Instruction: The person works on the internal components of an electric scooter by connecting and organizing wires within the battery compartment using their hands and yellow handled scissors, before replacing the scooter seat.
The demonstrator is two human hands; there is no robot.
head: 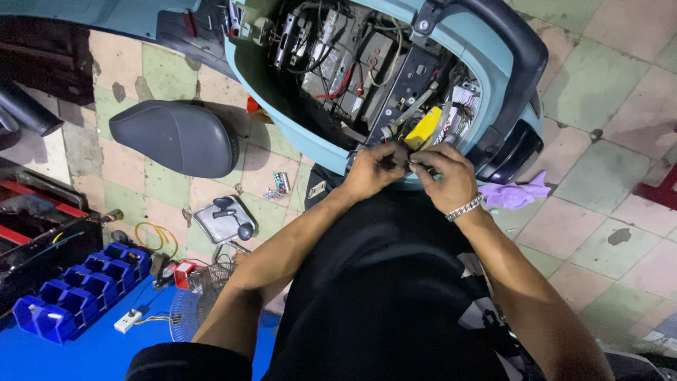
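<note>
Floor [599,92] is worn tile, pale green and pink squares w/ chipped, dark patches. A light-blue scooter [282,106] stands over it, seat off, its open compartment [367,63] packed w/ black boxes, grey and red wires, connectors and a yellow part [423,127] near the rear edge. The black grab rail [511,42] curves round the back of the body. The dark grey seat [173,134] lies on the tiles at left, well apart from the scooter.

Lower left: a blue surface [84,353] w/ a row of blue bins [84,289]; can't tell what's in them. A white power strip [128,321] lies just beside the bins, a small red item [185,271] near it. A grey lidded case [226,219] w/ dark knobs rests on the tiles, yellow cable [151,233] coiled beside it. A round wire fan guard [201,296] sits at the blue surface's edge. A purple glove [515,192] lies just right of the wrist.

Both hands meet at the compartment's rear rim, just below the yellow part. Left hand [370,171] has fingers curled tight round a small dark piece [398,159]; right hand [444,176], w/ a metal wrist bracelet [465,207], pinches the same piece from the other side, fingertips closed. What the piece is can't be told, too small and covered.
</note>
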